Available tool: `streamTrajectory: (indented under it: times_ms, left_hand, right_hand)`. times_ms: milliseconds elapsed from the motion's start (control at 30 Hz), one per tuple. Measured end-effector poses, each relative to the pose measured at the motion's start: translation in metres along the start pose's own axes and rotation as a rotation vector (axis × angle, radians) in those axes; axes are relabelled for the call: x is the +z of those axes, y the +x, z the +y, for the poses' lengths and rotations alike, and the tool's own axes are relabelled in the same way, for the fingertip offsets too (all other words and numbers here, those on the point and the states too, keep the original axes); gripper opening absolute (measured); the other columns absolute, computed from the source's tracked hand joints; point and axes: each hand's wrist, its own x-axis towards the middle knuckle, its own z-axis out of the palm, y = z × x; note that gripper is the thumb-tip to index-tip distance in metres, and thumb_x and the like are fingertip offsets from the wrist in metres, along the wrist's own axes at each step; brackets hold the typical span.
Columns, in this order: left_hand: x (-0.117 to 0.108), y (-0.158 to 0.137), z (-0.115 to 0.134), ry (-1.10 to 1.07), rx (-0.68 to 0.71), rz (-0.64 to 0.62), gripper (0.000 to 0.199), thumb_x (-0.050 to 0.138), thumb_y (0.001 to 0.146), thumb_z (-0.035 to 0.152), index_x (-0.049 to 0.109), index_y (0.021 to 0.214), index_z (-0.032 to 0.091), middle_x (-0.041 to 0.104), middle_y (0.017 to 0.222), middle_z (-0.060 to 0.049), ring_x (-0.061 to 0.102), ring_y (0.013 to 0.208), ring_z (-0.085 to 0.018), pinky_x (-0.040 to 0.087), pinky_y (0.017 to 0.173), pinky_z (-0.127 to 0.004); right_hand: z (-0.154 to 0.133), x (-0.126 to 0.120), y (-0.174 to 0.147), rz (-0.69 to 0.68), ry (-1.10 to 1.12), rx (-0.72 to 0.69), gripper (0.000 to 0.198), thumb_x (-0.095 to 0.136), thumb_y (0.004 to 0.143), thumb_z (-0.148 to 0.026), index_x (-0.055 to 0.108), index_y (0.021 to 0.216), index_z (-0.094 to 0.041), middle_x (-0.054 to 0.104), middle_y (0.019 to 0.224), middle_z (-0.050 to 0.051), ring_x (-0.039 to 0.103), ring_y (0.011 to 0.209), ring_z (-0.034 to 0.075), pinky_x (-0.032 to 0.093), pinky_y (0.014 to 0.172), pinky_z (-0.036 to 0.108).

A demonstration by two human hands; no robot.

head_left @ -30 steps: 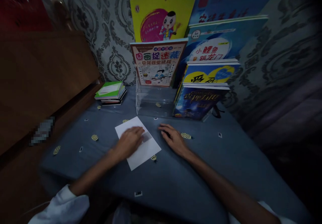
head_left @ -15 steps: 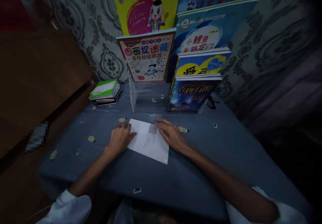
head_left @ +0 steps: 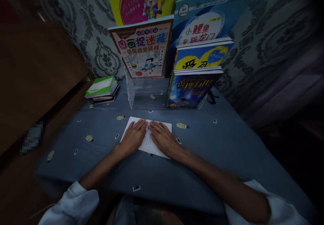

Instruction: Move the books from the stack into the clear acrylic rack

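Observation:
A white sheet of paper [head_left: 153, 149] with faint printed lines lies on the grey-blue tablecloth [head_left: 202, 171] in front of me. My left hand [head_left: 133, 134] rests flat on its left part, fingers stretched out. On the right part lies my right hand [head_left: 163, 138], also flat with its fingers extended. The fingertips of both hands come close together near the paper's upper middle. Most of the print is covered by the hands. I cannot tell whether the paper is a single sheet or an opened booklet.
Behind the paper stands a clear acrylic rack [head_left: 148, 91]. It holds several upright books, among them a picture-puzzle book [head_left: 144, 54] and a dark blue book [head_left: 194, 90]. A small stack of books [head_left: 102, 88] lies at the back left. Brown wooden furniture [head_left: 37, 80] borders the left side.
Both hands have moved inward from the paper's edges and now lie flat across it. The paper has turned slightly, and the view has shifted a little.

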Motion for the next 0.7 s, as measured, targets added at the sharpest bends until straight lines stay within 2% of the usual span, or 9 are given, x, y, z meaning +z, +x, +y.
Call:
streamTrajectory:
  times_ms: [100,233,433,567,700]
  left_hand:
    - [-0.002,0.001,-0.011,0.029,-0.093,0.028,0.047,0.033,0.105,0.027,0.045,0.148,0.015,0.046,0.156,-0.015,0.041,0.147,-0.025,0.034,0.119,-0.050]
    - [-0.004,-0.001,-0.019,0.083,-0.182,0.056,0.047,0.035,0.105,0.032,0.047,0.147,0.015,0.048,0.154,-0.015,0.043,0.146,-0.028,0.036,0.116,-0.051]
    - [-0.006,-0.001,-0.015,0.099,-0.215,0.028,0.047,0.033,0.106,0.030,0.047,0.148,0.013,0.045,0.156,-0.014,0.039,0.148,-0.027,0.035,0.117,-0.052]
    - [-0.007,-0.001,-0.013,0.097,-0.223,0.030,0.048,0.032,0.106,0.030,0.046,0.148,0.013,0.043,0.158,-0.014,0.039,0.148,-0.027,0.033,0.118,-0.052]
    - [-0.005,-0.001,-0.014,0.088,-0.220,0.034,0.048,0.031,0.106,0.029,0.046,0.148,0.012,0.043,0.157,-0.015,0.039,0.148,-0.028,0.032,0.118,-0.056]
  right_hand:
    - [-0.001,-0.003,0.000,-0.005,0.002,-0.002,0.044,0.043,0.099,-0.021,0.056,0.141,-0.015,0.057,0.147,0.017,0.045,0.144,0.029,0.034,0.120,0.056]
    - [0.000,-0.003,-0.001,0.004,0.032,-0.005,0.044,0.045,0.098,-0.021,0.056,0.141,-0.018,0.055,0.149,0.014,0.044,0.145,0.027,0.033,0.122,0.054]
    - [0.006,-0.006,-0.002,0.004,0.033,0.030,0.046,0.049,0.098,-0.027,0.055,0.143,-0.020,0.053,0.151,0.013,0.044,0.144,0.029,0.033,0.121,0.055]
    - [0.015,-0.015,-0.010,0.011,0.013,0.092,0.043,0.049,0.098,-0.027,0.059,0.139,-0.017,0.056,0.148,0.015,0.047,0.142,0.031,0.033,0.121,0.056]
    - [0.028,-0.027,-0.021,0.035,0.015,0.120,0.042,0.045,0.099,-0.027,0.060,0.138,-0.022,0.058,0.147,0.011,0.050,0.140,0.029,0.034,0.119,0.058]
